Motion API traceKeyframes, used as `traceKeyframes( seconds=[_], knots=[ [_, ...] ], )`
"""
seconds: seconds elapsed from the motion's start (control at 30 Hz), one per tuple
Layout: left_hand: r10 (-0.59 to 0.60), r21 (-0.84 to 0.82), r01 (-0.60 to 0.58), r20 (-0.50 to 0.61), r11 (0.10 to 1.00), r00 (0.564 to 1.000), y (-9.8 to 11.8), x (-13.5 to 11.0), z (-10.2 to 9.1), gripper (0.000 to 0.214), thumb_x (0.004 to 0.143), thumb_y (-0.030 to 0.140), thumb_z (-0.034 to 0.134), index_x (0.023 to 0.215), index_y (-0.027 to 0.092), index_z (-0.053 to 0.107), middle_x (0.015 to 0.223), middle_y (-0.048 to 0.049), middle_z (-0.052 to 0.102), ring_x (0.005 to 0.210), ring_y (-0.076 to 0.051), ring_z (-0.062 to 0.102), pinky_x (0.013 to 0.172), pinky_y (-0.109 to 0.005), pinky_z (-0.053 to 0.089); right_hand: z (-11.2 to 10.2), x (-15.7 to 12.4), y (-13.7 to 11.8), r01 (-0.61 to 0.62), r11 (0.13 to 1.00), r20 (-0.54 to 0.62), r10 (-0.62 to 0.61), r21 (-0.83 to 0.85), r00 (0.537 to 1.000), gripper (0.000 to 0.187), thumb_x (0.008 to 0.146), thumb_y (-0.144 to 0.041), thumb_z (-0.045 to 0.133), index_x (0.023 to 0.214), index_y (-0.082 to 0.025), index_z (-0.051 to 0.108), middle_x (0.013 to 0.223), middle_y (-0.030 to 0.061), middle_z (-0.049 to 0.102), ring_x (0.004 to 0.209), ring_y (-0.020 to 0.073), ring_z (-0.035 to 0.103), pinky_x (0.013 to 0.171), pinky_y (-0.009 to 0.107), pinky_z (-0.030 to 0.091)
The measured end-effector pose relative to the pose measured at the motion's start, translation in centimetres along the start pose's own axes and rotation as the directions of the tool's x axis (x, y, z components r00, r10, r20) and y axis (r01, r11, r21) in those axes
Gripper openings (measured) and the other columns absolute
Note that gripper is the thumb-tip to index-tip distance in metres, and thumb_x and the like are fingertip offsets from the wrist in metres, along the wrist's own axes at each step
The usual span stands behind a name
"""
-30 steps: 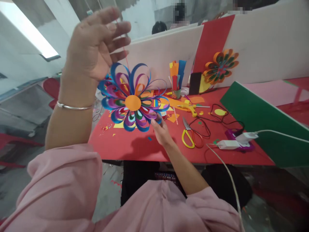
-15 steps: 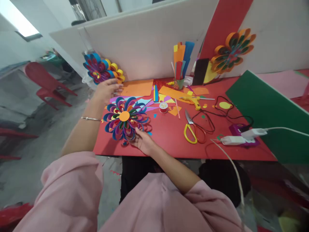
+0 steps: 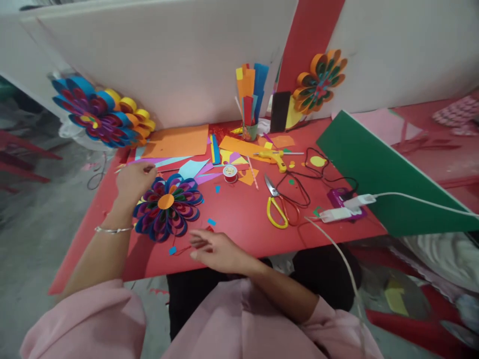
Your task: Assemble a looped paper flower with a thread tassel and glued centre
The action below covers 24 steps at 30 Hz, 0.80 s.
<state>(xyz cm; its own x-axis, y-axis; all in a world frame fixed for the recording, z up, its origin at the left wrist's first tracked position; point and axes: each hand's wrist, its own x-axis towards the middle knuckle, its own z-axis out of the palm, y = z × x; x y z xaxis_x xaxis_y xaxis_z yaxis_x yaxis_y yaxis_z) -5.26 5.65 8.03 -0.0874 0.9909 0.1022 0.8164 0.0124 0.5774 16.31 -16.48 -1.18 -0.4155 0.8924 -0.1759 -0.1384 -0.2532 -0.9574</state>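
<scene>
A paper flower (image 3: pixel 165 201) with looped blue, purple and green petals and an orange disc at its centre lies on the red tabletop (image 3: pixel 239 214). At its upper left edge is my left hand (image 3: pixel 135 183), fingers curled in; what they hold, if anything, is hidden. My right hand (image 3: pixel 220 251) hovers by the table's front edge, right of the flower, fingers apart and nothing in them. Small blue paper scraps (image 3: pixel 172 251) lie between this hand and the flower. Above the flower are light blue paper offcuts (image 3: pixel 192 168) and a ribbon spool (image 3: pixel 229 173).
Scissors (image 3: pixel 276 207), a yellow glue gun (image 3: pixel 275 158) and a power strip (image 3: pixel 342 212) with cables occupy the right side. A cup of paper strips (image 3: pixel 249 130) and a phone (image 3: pixel 280 112) stand at the back. Finished paper flowers (image 3: pixel 93 117) lean at back left; a green board (image 3: pixel 389 184) lies right.
My right hand has let go of the flower and moved away from it. My left hand has come down to the flower's edge, its fingers curling. The view has turned right.
</scene>
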Motion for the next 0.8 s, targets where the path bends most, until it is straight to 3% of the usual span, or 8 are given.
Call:
traceKeyframes(
  seconds=[0.07,0.1,0.23,0.33,0.47,0.57,0.7,0.8],
  knots=[
    [0.136,0.234,-0.12,-0.052,0.965,0.989,1.9,-1.5,0.6,0.022,0.082,0.043,0.064,0.092,0.027,0.076,0.099,-0.0079,0.078,0.114,-0.043,0.068,0.099,-0.059,0.051,-1.6,-1.5,-0.7,0.12,0.967,-0.057,-0.136,-0.224,0.989,0.05,0.093,-0.033,0.07,0.142,-0.033,0.066,0.132,0.0061,0.075,0.113,0.0254,0.075,0.101,0.044,0.06],
    [0.2,0.261,-0.185,-0.031,0.948,0.979,3.0,-2.2,1.1,0.026,0.086,0.045,0.061,0.095,0.026,0.077,0.101,-0.0087,0.079,0.112,-0.042,0.07,0.097,-0.057,0.053,-2.4,-2.0,-1.1,0.175,0.936,-0.083,-0.209,-0.304,0.974,0.046,0.094,-0.032,0.067,0.14,-0.032,0.068,0.131,0.0063,0.075,0.114,0.0254,0.074,0.102,0.043,0.06],
    [0.424,0.115,-0.437,0.123,0.892,0.897,7.2,-3.7,4.5,0.03,0.088,0.044,0.063,0.107,0.026,0.078,0.116,-0.0079,0.078,0.116,-0.034,0.07,0.106,-0.047,0.053,-5.6,-2.6,-1.8,0.285,0.8,-0.162,-0.424,-0.529,0.891,0.037,0.098,-0.029,0.062,0.133,-0.028,0.073,0.131,0.0087,0.076,0.121,0.0254,0.071,0.11,0.043,0.055],
    [0.523,-0.029,-0.535,0.263,0.844,0.811,9.2,-3.5,8.2,0.05,0.081,0.045,0.073,0.128,0.028,0.071,0.138,-0.0065,0.071,0.13,-0.033,0.064,0.117,-0.046,0.048,-7.2,-3.0,-1.5,0.234,0.759,-0.239,-0.456,-0.608,0.857,0.035,0.098,-0.03,0.063,0.13,-0.026,0.075,0.128,0.0102,0.077,0.118,0.0267,0.072,0.108,0.045,0.055],
    [0.527,-0.068,-0.554,0.42,0.83,0.738,10.7,-2.8,12.6,0.081,0.071,0.045,0.083,0.145,0.023,0.06,0.156,-0.0118,0.057,0.148,-0.035,0.05,0.126,-0.047,0.039,-7.9,-4.3,-0.9,0.211,0.764,-0.25,-0.439,-0.61,0.863,0.034,0.098,-0.028,0.063,0.13,-0.027,0.074,0.125,0.0098,0.077,0.116,0.0259,0.073,0.105,0.044,0.057],
    [0.52,-0.032,-0.562,0.426,0.826,0.74,11.1,-2.6,14.9,0.084,0.073,0.042,0.083,0.15,0.021,0.056,0.158,-0.0133,0.054,0.151,-0.035,0.046,0.127,-0.047,0.037,-7.8,-4.9,-0.4,0.205,0.78,-0.244,-0.415,-0.592,0.876,0.033,0.098,-0.027,0.062,0.13,-0.027,0.074,0.126,0.0092,0.077,0.117,0.0253,0.072,0.105,0.043,0.056],
    [0.422,0.048,-0.48,0.406,0.876,0.811,10.8,-2.6,16.8,0.076,0.078,0.043,0.08,0.149,0.025,0.057,0.154,-0.0136,0.059,0.144,-0.036,0.055,0.118,-0.049,0.046,-7.6,-4.7,0.1,0.21,0.799,-0.242,-0.403,-0.563,0.883,0.032,0.099,-0.025,0.061,0.128,-0.025,0.074,0.128,0.0098,0.077,0.118,0.0248,0.072,0.105,0.042,0.057],
    [0.364,0.084,-0.426,0.389,0.901,0.846,10.5,-2.7,17.4,0.066,0.082,0.043,0.077,0.144,0.028,0.061,0.145,-0.0096,0.067,0.134,-0.034,0.063,0.111,-0.044,0.052,-7.8,-4.5,0.4,0.225,0.781,-0.245,-0.433,-0.583,0.867,0.031,0.099,-0.023,0.06,0.126,-0.023,0.074,0.127,0.0104,0.077,0.116,0.0239,0.073,0.104,0.041,0.057]
  ],
)
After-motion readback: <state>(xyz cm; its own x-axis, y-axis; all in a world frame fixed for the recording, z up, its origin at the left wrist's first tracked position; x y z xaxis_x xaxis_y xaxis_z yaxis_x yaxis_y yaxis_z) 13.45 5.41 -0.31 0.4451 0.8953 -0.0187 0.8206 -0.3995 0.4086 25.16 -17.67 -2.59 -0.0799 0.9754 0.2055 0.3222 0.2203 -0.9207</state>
